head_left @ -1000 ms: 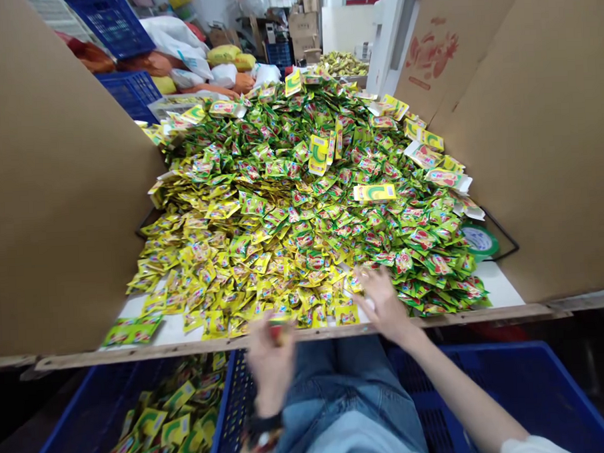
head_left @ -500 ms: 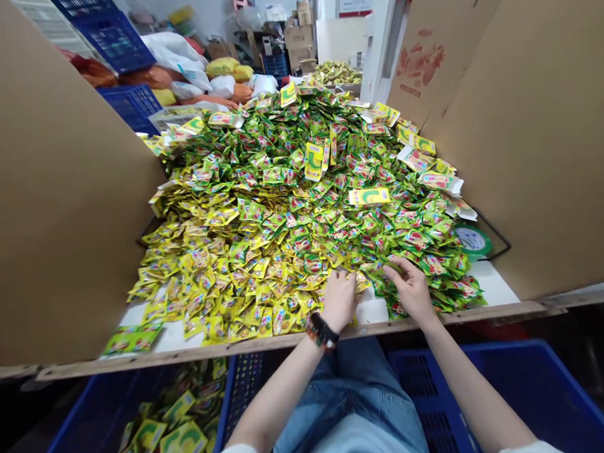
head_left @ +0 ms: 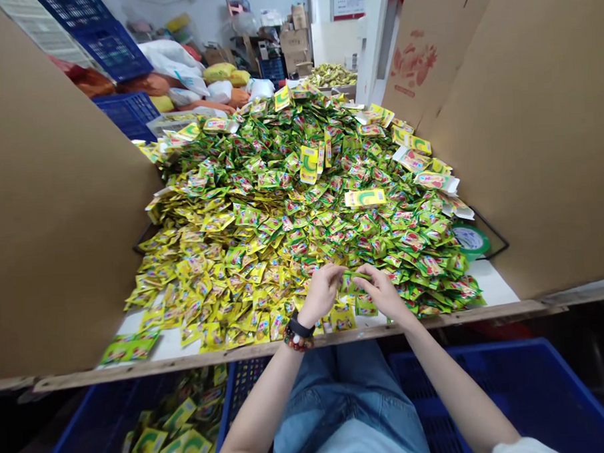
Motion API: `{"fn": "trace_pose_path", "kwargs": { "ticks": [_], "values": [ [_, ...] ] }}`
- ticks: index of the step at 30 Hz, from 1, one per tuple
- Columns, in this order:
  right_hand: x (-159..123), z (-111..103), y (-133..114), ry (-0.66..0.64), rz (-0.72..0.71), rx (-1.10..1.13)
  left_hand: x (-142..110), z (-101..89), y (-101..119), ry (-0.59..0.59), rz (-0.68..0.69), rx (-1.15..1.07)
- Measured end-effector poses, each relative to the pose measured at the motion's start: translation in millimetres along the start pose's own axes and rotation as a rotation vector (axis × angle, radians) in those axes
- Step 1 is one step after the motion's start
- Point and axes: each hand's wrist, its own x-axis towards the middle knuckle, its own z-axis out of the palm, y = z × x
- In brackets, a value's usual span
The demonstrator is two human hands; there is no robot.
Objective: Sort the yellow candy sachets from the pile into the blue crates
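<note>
Tall cardboard panels (head_left: pixel 55 197) stand on the left and right (head_left: pixel 538 136) of the work area and frame it like a chute, the right one made of two sheets with a red print near its top. Between them lies a wide heap of yellow and green sachets (head_left: pixel 291 213) on a white surface (head_left: pixel 489 286), with a few flat yellow cartons (head_left: pixel 365 198) on top. A green-and-white roll of tape (head_left: pixel 471 240) sits at the heap's right edge, against the right panel. Beyond the heap are blue crates (head_left: pixel 127 114), full sacks (head_left: pixel 175 65) and stacked cardboard boxes (head_left: pixel 294 40). The hands are close together over the near edge of the heap, the left hand (head_left: pixel 321 294) and right hand (head_left: pixel 379 291) both bent inward, their fingers pinching a narrow green sachet strip (head_left: pixel 357 274) between them. A black watch and a beaded bracelet (head_left: pixel 297 337) circle the left wrist. Just in front of the hands runs the surface's wooden edge strip (head_left: pixel 287 344), with the person's denim lap (head_left: pixel 344 405) below it. Under that edge, a blue crate on the left (head_left: pixel 239 386) holds loose sachets and cartons, and another blue crate sits on the right (head_left: pixel 489 378). Some white surface shows at the heap's near corners, beside the wooden strip.
</note>
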Motion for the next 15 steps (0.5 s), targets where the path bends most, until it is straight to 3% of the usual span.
{"fn": "trace_pose_path", "kwargs": {
  "ticks": [3,6,8,9,11,13,15],
  "values": [
    [0,-4,-1,0.003,0.012,0.009,-3,-3.6,3,-0.105,-0.042,-0.126],
    [-7,-21,3,0.048,0.072,0.136,17,1.6,6,-0.259,0.024,-0.198],
    [-16,-35,7,0.128,0.116,0.206,51,10.7,10,-0.295,0.106,-0.133],
    [-22,-41,9,0.174,0.14,0.218,74,16.2,14,-0.259,0.138,-0.056],
    [-35,-51,11,0.234,0.185,0.225,127,26.6,21,-0.061,0.163,0.154],
    [-47,-57,10,0.236,0.201,0.234,180,33.6,28,0.054,0.115,0.267],
    [-57,-61,10,0.24,0.191,0.244,219,34.7,32,0.047,0.044,0.243]
  ]
}}
